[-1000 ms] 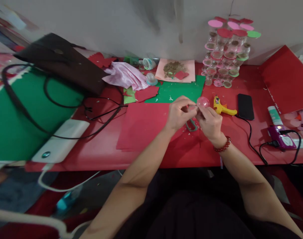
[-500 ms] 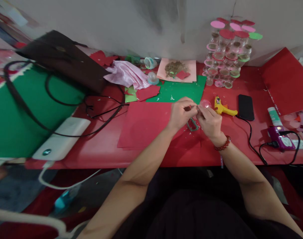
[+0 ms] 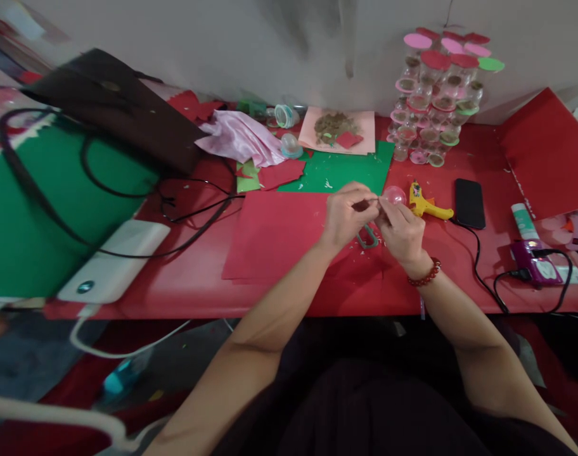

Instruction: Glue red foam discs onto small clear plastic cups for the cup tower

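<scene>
My left hand (image 3: 348, 215) and my right hand (image 3: 402, 229) meet fingertip to fingertip above the table, both closed in a pinch. Whatever lies between the fingers is too small to make out. Just beyond the right fingers sits a clear pinkish round plastic piece (image 3: 395, 196). Beneath the hands the green handles of scissors (image 3: 367, 237) show, the rest being hidden. Red paper sheets (image 3: 274, 234) lie under and left of my left hand. A yellow glue gun (image 3: 428, 202) rests to the right, beyond my right hand.
A hanging stack of clear bottles with coloured discs (image 3: 431, 107) stands at the back. To the right are a black phone (image 3: 469, 203), a glue stick (image 3: 525, 221) and a purple power adapter (image 3: 539, 263). On the left are a white power bank (image 3: 115, 263), looping cables and a dark bag (image 3: 113, 107).
The camera view has shifted very slightly. Both hands keep their pinch at nearly the same place, the fingertips marginally apart from before; nothing on the table has moved.
</scene>
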### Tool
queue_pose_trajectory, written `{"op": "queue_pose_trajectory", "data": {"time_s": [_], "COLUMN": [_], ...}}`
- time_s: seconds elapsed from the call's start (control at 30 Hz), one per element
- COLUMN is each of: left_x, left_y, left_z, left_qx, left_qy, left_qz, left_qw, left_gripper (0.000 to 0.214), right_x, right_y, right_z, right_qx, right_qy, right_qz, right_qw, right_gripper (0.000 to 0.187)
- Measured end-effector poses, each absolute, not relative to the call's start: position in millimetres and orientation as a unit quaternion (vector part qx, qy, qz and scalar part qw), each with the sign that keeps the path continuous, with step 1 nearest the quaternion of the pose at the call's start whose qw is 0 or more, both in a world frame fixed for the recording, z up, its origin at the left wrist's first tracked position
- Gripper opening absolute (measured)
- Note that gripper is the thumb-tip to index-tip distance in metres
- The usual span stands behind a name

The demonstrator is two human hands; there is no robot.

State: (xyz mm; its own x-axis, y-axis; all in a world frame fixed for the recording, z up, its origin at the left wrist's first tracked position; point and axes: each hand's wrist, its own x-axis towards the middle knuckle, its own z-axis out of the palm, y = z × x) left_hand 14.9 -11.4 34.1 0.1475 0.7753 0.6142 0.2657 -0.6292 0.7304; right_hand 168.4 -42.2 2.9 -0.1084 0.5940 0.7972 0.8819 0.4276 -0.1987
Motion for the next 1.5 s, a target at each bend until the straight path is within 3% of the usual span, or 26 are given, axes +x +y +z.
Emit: {"op": "queue_pose_trajectory", "data": {"time_s": [0.83, 1.23, 1.4, 1.5], "left_x": [13.9, 18.0, 13.6, 11.1], "left_y": [-11.9, -14.0, -13.8, -12.2], "left_z": [35.4, 31.8, 37.6, 39.0], "left_qx": [0.728, 0.734, 0.706, 0.719], "left_qy": [0.374, 0.383, 0.375, 0.351], "left_qz": [0.518, 0.537, 0.553, 0.567], "left_qw": [0.248, 0.163, 0.235, 0.197], "left_gripper": [0.014, 0.019, 0.021, 0.016], "right_x": [169.6, 167.3, 165.8, 165.4], "right_y": [-41.7, -41.0, -41.8, -41.8], "right_z": [4.4, 4.6, 9.7, 13.5], "right_qx": [-0.499, -0.525, -0.535, -0.53], "right_qy": [-0.718, -0.722, -0.702, -0.696], "right_qz": [-0.143, -0.175, -0.177, -0.139], "right_qw": [0.463, 0.415, 0.436, 0.465], "right_gripper": [0.029, 0.029, 0.031, 0.028]}}
